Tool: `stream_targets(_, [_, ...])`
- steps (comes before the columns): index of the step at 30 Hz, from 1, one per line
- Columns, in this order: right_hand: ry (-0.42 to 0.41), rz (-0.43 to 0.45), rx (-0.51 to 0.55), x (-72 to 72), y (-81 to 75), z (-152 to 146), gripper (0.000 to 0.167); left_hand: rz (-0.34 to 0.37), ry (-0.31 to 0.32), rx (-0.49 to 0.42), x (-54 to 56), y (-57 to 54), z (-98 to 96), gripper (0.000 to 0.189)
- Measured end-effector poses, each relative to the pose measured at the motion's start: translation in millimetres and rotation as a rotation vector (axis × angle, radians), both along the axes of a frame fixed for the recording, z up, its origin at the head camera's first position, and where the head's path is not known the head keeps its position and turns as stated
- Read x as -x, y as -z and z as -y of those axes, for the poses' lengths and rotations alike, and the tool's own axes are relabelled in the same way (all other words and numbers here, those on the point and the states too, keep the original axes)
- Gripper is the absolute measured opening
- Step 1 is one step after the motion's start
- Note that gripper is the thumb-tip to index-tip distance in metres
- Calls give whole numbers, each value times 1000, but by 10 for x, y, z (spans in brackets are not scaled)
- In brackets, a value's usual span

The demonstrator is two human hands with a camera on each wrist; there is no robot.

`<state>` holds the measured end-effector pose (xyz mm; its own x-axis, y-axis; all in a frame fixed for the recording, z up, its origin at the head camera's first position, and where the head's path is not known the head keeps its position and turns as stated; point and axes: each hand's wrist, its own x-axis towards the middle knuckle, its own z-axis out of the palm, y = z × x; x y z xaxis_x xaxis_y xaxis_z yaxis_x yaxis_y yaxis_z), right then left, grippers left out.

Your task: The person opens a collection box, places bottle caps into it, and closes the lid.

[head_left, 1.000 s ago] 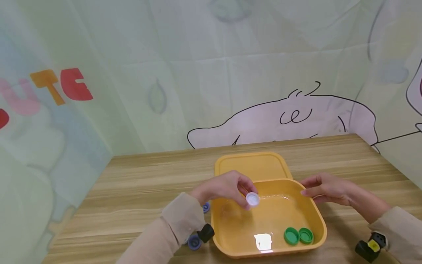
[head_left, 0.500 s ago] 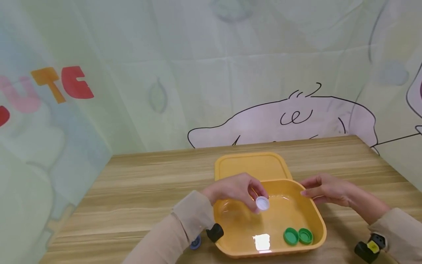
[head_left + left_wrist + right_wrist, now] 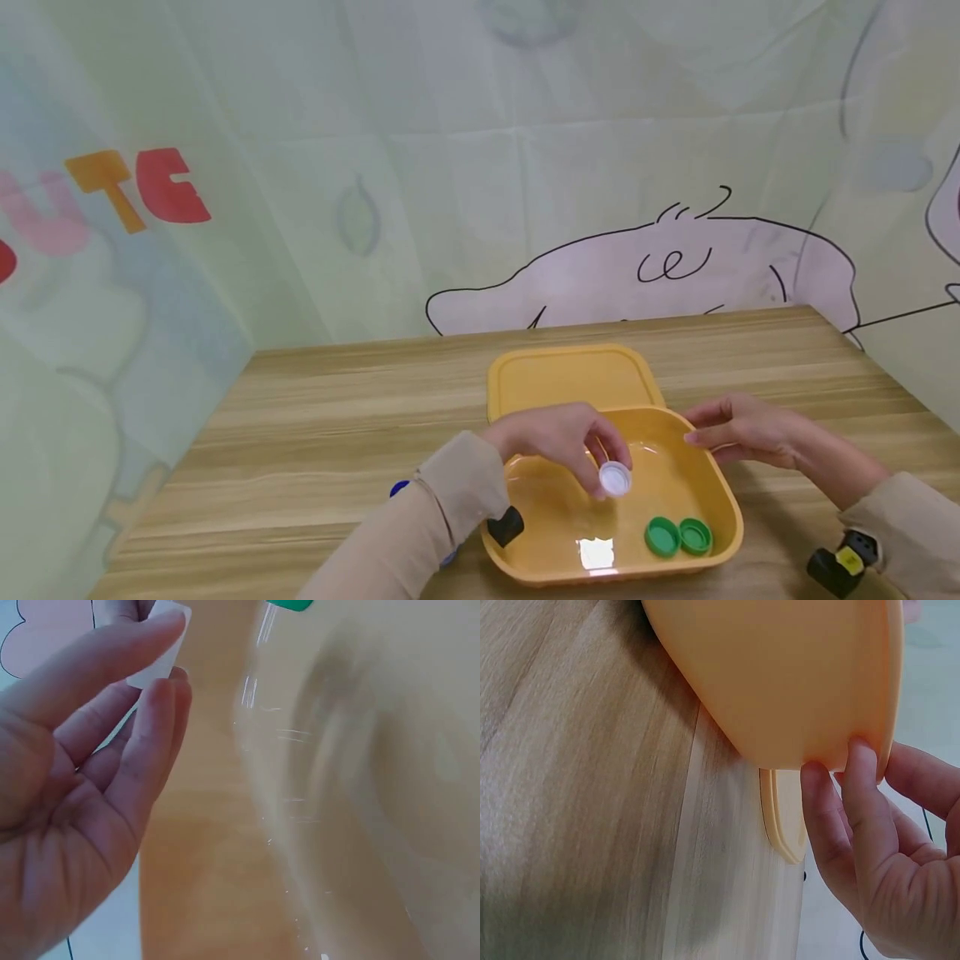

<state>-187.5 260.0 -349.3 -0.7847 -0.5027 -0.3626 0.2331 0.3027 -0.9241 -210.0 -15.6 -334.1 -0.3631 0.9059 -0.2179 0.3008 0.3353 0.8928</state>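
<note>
My left hand [image 3: 566, 437] pinches a white bottle cap [image 3: 615, 479] between thumb and fingers, over the inside of a yellow plastic box [image 3: 723, 533]. In the left wrist view the white cap [image 3: 161, 645] shows edge-on at the fingertips. Two green bottle caps [image 3: 663, 537] lie side by side on the box floor, at the near right corner. My right hand [image 3: 757, 433] grips the box's far right corner. The right wrist view has the thumb at the rim and the fingers [image 3: 866, 795] against the outer wall of the box [image 3: 795, 682].
A yellow lid [image 3: 573, 379] lies flat on the wooden table [image 3: 337, 417] behind the box. Left of the box, a blue cap [image 3: 399, 487] peeks out past my left sleeve, which partly hides another blue one. A printed curtain [image 3: 375, 167] hangs behind the table.
My left hand has moved right and slightly nearer with the white cap, further over the box. The right hand keeps its place at the corner. My left sleeve now covers different blue caps.
</note>
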Motion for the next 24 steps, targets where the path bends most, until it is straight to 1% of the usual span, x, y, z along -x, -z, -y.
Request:
stream_targets(5, [-5,3,0,0,3,-2,52,64,62,19,15,82,-43,34])
stream_targets(9, [-3,0,-4,5,2,-7,52,92,78,67,8,141,-72,33])
stream_targets(12, [-4,0,-7,7,0,-4,52,88,85,94,11,177,-89,34])
stream_targets(17, [-11,-5,3,12,11,-12,50,94,107,117,11,191,-129,36])
stream_targets(20, [-17,-8,15,14,21,-24,50,104,132,138,11,198,-161,37])
stream_targets(24, [-14,2,22,14,18,-23,50,84,173,147,14,234,-201,37])
